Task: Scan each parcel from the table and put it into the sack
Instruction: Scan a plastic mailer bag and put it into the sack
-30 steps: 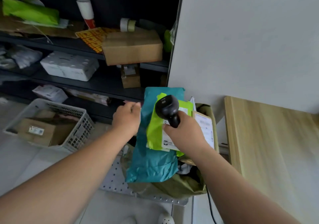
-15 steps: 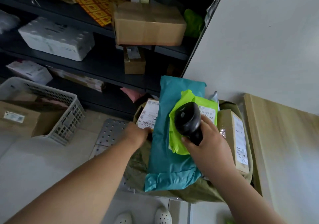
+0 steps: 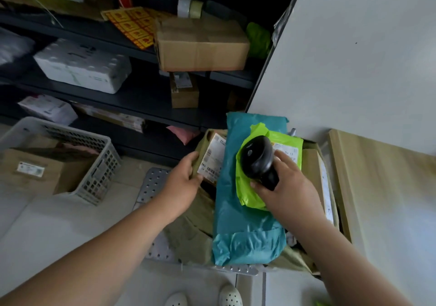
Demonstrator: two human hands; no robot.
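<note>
Right hand [image 3: 291, 189] around scanner [image 3: 256, 158], over sack [image 3: 188, 225].

- A parcel depot or courier stockroom
- Dark metal shelves [image 3: 146, 108] carry a taped cardboard box [image 3: 200, 46], a white foam box [image 3: 82, 67], tape rolls [image 3: 190, 8] and a sheet of yellow stickers [image 3: 133, 26]
- A plastic crate [image 3: 99, 164] on the floor [image 3: 35, 211] holds a carton [image 3: 35, 171] with a printed label
- An olive sack [image 3: 188, 225] is stuffed with plastic mailers [image 3: 236, 211] and boxes bearing barcode labels
- The right hand [image 3: 290, 192] grips a black handheld scanner [image 3: 257, 159] over the sack, just beside a wooden worktop [image 3: 382, 187]
</note>
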